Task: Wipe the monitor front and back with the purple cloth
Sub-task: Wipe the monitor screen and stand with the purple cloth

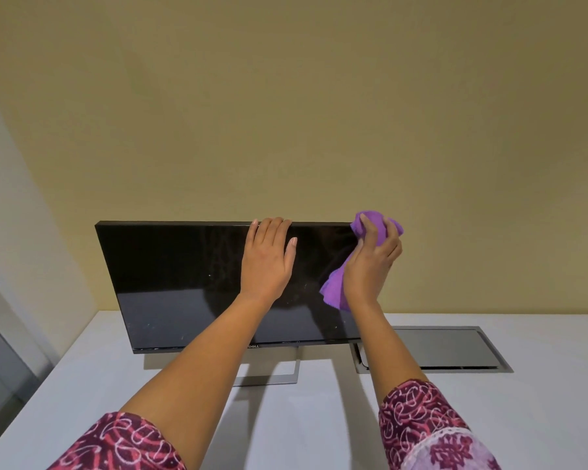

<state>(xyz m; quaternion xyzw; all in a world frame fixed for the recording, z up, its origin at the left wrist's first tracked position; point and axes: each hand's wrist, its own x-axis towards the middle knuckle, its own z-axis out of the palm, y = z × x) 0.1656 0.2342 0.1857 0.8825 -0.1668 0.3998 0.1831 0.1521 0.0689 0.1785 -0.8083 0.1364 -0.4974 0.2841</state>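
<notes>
A black flat monitor [177, 283] stands upright on a silver stand on the white desk, its dark screen facing me. My left hand [267, 262] lies over the top edge near the middle, fingers hooked behind the panel and thumb on the glass, holding the monitor. My right hand [374, 262] grips the bunched purple cloth [375, 225] at the monitor's upper right corner. Part of the cloth hangs below my palm against the screen's right side. The back of the monitor is hidden.
The white desk [116, 385] runs to a beige wall [286, 113] close behind the monitor. A grey cable hatch [455, 347] is set into the desk at the right, with a black cable at its left end. A glass partition stands at the far left.
</notes>
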